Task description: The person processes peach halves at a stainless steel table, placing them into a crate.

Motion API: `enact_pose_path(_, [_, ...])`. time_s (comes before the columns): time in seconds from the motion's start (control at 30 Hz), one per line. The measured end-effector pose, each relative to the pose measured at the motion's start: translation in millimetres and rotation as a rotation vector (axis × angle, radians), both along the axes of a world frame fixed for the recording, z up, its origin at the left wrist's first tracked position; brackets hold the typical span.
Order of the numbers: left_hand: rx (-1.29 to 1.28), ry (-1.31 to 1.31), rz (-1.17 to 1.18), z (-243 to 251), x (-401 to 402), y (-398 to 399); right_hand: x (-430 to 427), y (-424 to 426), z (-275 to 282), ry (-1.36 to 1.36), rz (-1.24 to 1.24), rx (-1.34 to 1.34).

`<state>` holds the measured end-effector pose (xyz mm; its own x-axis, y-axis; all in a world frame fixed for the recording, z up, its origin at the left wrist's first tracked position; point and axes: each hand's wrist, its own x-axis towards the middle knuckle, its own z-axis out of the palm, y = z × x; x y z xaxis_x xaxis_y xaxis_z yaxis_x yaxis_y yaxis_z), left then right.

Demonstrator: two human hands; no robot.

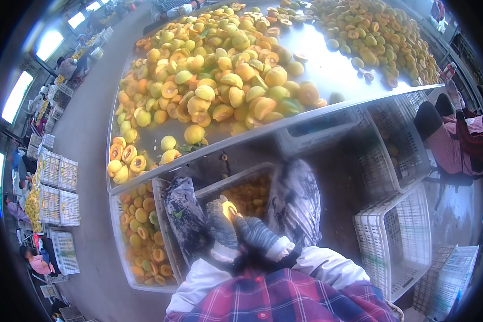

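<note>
Both hands wear grey knitted gloves and meet above a crate between the knees. My left hand (pixel 221 219) is closed round a yellow-orange fruit, apparently an apricot (pixel 229 210), whose bright side faces up. Against the fruit's right side rest the fingers of my right hand (pixel 257 231); whether they hold anything else is hidden. Under the hands stands a crate (pixel 235 176) with fruit in its shadowed inside. Ahead, a metal table (pixel 161 131) bears a large heap of whole and halved fruit (pixel 225 80), some halves with the pit showing.
A crate of fruit (pixel 145 233) stands by my left leg, under the table's edge (pixel 265 133). Empty-looking plastic crates (pixel 406 241) are at the right. A co-worker (pixel 455 137) sits at the far right. More people and stacked crates (pixel 60 185) line the left.
</note>
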<state>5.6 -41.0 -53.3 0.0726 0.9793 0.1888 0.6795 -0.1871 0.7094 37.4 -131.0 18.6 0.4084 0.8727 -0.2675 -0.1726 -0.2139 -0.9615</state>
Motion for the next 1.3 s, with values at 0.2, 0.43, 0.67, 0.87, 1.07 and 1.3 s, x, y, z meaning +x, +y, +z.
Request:
enact_pose_path(0.2, [0.477,-0.277,-0.549,29,-13,8,-7,-7,-26,-0.158,-0.009,-0.013])
enact_pose_path(0.43, [0.269,-0.198,-0.627,31,-24,13,-2,-10,-8,-0.159,-0.082,-0.024])
enact_pose_path(0.67, [0.103,-0.234,-0.786,28,-28,21,6,-11,4,0.22,-0.034,-0.073])
enact_pose_path(0.87, [0.203,-0.206,-0.761,14,-21,29,-27,-10,-50,0.99,-0.319,0.215])
enact_pose_path(1.07, [0.409,-0.652,-0.39,23,19,-5,-14,0,-12,0.36,-0.306,-0.082])
enact_pose_path(1.3, [0.262,-0.174,-0.369,37,2,1,-44,6,-45,-0.429,-0.581,-0.14])
